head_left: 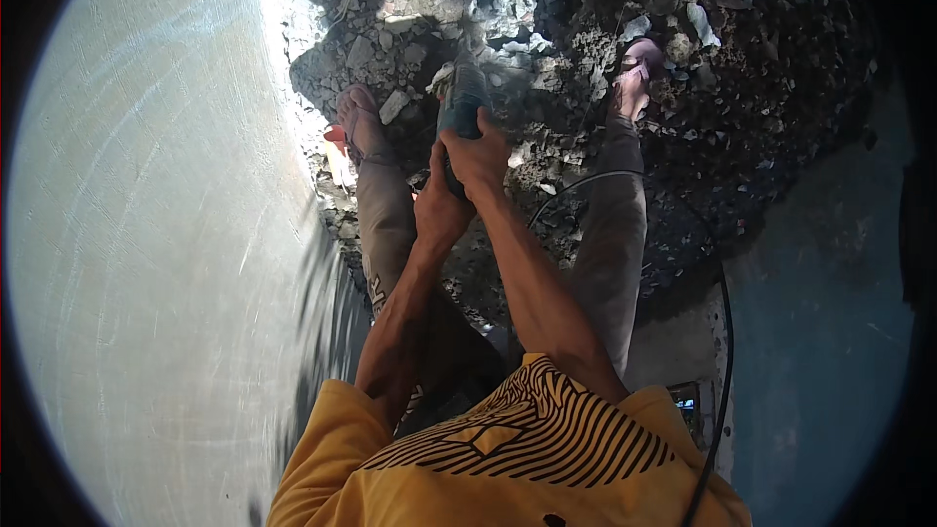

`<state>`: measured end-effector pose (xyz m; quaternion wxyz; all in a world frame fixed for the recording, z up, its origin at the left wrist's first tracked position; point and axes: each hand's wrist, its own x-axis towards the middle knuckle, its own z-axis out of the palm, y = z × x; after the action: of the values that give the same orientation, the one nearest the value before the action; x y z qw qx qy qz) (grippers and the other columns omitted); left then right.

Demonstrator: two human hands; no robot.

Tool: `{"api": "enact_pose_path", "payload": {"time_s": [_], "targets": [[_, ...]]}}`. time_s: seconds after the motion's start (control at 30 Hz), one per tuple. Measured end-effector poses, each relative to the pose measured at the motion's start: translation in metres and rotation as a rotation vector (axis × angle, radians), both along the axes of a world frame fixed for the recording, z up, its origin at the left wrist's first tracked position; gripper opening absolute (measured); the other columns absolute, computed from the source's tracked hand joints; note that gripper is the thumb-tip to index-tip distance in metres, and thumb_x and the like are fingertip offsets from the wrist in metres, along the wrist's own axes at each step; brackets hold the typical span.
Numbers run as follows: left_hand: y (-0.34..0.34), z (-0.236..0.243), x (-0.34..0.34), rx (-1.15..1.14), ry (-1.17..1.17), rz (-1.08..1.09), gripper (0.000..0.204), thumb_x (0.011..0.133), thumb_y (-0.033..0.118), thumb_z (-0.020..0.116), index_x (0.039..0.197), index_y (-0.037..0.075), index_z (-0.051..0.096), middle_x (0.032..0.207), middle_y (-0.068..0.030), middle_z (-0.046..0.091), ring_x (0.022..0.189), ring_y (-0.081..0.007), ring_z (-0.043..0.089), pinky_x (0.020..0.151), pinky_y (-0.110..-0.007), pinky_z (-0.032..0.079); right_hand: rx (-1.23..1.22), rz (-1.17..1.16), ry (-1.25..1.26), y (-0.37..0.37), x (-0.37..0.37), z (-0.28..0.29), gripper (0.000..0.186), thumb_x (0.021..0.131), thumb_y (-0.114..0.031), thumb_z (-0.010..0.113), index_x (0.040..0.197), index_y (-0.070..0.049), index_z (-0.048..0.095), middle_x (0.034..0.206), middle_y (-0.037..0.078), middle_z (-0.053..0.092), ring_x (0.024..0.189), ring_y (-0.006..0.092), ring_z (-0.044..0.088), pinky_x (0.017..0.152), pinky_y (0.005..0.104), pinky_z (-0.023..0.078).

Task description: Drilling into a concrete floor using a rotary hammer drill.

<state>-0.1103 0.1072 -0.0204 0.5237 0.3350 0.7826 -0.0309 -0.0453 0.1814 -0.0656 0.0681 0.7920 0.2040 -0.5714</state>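
Both of my hands grip a teal power tool point(467, 88) with a long rounded body, its far end pointing away from me into the rubble. Wrapped round the rear of the tool is my left hand point(442, 212). Just ahead of it, my right hand point(478, 156) closes on the body with its thumb lying along the top. A pale, dusty lump point(441, 81) shows beside the tool's front. Haze blurs the working end, so the exact kind of tool cannot be made out. A black cable point(586, 178) curves out from behind my right forearm.
Broken masonry and loose stones point(390, 59) cover the ground between and beyond my sandalled feet. A pale wall point(156, 234) rises at left, a bluish surface point(815, 351) at right. Dark debris point(771, 88) is heaped at far right. An orange-red object point(336, 137) lies by my left foot.
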Motion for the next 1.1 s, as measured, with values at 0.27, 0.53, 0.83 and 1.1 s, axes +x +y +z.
{"api": "enact_pose_path", "payload": {"time_s": [0.27,0.53,0.83,1.1], "targets": [[0.006,-0.004,0.009,-0.053,-0.017,0.019,0.098,0.079,0.028,0.078,0.154,0.011,0.017,0.104,-0.0256,0.069,0.088,-0.0424,0.070,0.073,-0.048,0.055,0.066,0.067,0.001,-0.002,0.010,-0.010,0.085,0.069,-0.034,0.073,0.140,0.004,0.049,0.120,0.031,0.062,0.110,0.0431,0.063,0.097,0.0452,0.050],[-0.003,-0.022,0.057,0.008,-0.039,0.081,0.105,0.076,0.023,0.078,0.156,0.013,0.011,0.109,-0.0266,0.067,0.091,-0.0445,0.068,0.075,-0.051,0.053,0.022,0.051,0.055,0.009,0.055,-0.027,0.087,0.067,-0.031,0.075,0.142,0.002,0.047,0.118,0.028,0.065,0.100,0.0349,0.069,0.087,0.0399,0.056],[0.093,-0.111,0.046,0.032,-0.023,0.089,0.088,0.078,0.011,0.069,0.152,0.004,0.021,0.083,-0.0296,0.068,0.082,-0.0481,0.067,0.071,-0.051,0.053,0.084,-0.070,0.115,0.090,0.046,-0.115,0.074,0.066,-0.032,0.077,0.129,0.003,0.061,0.092,0.018,0.073,0.078,0.0238,0.070,0.067,0.0364,0.056],[0.045,-0.051,0.090,0.088,-0.112,-0.129,0.100,0.071,0.006,0.074,0.155,0.013,0.021,0.091,-0.0263,0.066,0.083,-0.0482,0.065,0.070,-0.053,0.052,0.090,-0.273,0.190,0.026,0.122,-0.061,0.072,0.073,-0.030,0.074,0.136,0.000,0.056,0.097,0.016,0.072,0.085,0.0189,0.068,0.074,0.0338,0.054]]}}
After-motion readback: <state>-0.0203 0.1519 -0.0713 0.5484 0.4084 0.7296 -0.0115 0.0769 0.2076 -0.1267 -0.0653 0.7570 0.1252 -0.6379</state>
